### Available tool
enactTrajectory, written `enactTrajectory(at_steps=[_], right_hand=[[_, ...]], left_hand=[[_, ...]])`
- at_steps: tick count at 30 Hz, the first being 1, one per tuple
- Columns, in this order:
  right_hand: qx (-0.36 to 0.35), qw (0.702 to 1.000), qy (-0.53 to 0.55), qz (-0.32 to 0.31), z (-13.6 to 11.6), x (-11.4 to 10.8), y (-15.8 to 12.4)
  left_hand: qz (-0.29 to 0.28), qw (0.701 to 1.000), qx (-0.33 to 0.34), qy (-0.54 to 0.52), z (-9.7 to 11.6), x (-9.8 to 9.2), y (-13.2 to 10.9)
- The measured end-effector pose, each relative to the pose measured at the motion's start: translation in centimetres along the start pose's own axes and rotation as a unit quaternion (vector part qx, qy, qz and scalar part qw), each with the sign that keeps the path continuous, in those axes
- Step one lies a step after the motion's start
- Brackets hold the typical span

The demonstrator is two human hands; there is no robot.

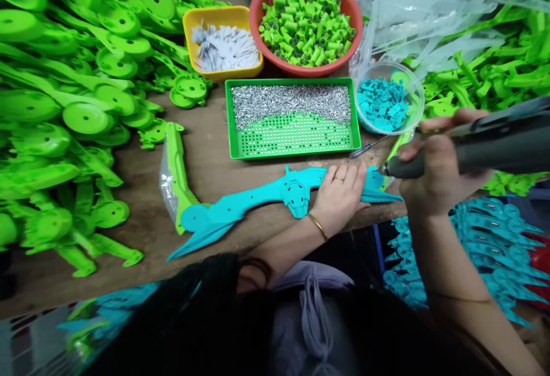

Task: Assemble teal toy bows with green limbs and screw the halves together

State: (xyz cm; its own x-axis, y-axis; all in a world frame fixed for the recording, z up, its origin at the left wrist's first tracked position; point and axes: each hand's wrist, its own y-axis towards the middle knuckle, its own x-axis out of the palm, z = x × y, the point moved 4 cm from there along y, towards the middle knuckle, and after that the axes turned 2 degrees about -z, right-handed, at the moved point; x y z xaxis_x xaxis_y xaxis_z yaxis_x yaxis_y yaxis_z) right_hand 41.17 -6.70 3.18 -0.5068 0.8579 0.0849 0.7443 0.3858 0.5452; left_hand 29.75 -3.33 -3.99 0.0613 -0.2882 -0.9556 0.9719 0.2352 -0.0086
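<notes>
A long turquoise plastic bow-shaped part (253, 194) lies across the table in front of me, with a pointed fin at each end. My left hand (337, 195) grips it right of centre, fingers over its top and thumb along the near edge. A dark electric screwdriver (476, 145) is held in my right hand (440, 172), its tip at the right end of the turquoise part. The contact at the tip is too blurred to judge. Joined or touching at the left end is a green arm (177, 175) with clear plastic film on it.
A green perforated tray (296, 155) of small screws stands behind the part. Around it are a yellow tub (223, 73) of white strips, a red bowl (307, 69) of green cylinders and a clear tub (419, 109) of turquoise pieces. Green parts (86, 118) pile up left.
</notes>
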Motion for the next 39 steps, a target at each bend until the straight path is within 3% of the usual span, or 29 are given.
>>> enactTrajectory(at_steps=[4,8,17,21,24,30,34,39], right_hand=[[-0.040,0.998,-0.004,0.053,1.5,3.1,1.3],[-0.016,0.999,-0.018,0.037,4.4,5.4,1.1],[-0.022,0.999,0.027,-0.006,6.4,5.6,0.1],[-0.049,0.998,0.032,0.005,5.1,5.6,0.7],[-0.066,0.996,0.052,0.000,2.4,4.1,1.4],[-0.054,0.999,-0.002,-0.003,-2.8,-2.2,-0.6],[-0.040,0.998,-0.025,0.028,-3.4,-5.2,-3.2],[-0.047,0.998,-0.021,0.023,-2.6,-6.2,-4.1]], left_hand=[[0.013,1.000,0.007,0.001,0.0,0.1,-0.1],[0.034,0.999,0.011,0.007,0.0,0.1,-0.2],[0.025,0.999,0.005,0.027,0.0,-0.3,-0.3],[0.035,0.999,0.010,0.030,0.0,-0.1,-0.2],[0.046,0.998,0.016,0.032,0.1,0.0,-0.1],[0.046,0.998,0.010,0.041,0.1,0.4,0.0],[0.078,0.996,0.007,0.048,0.2,0.7,0.0],[0.081,0.995,0.002,0.059,0.1,1.2,0.0]])
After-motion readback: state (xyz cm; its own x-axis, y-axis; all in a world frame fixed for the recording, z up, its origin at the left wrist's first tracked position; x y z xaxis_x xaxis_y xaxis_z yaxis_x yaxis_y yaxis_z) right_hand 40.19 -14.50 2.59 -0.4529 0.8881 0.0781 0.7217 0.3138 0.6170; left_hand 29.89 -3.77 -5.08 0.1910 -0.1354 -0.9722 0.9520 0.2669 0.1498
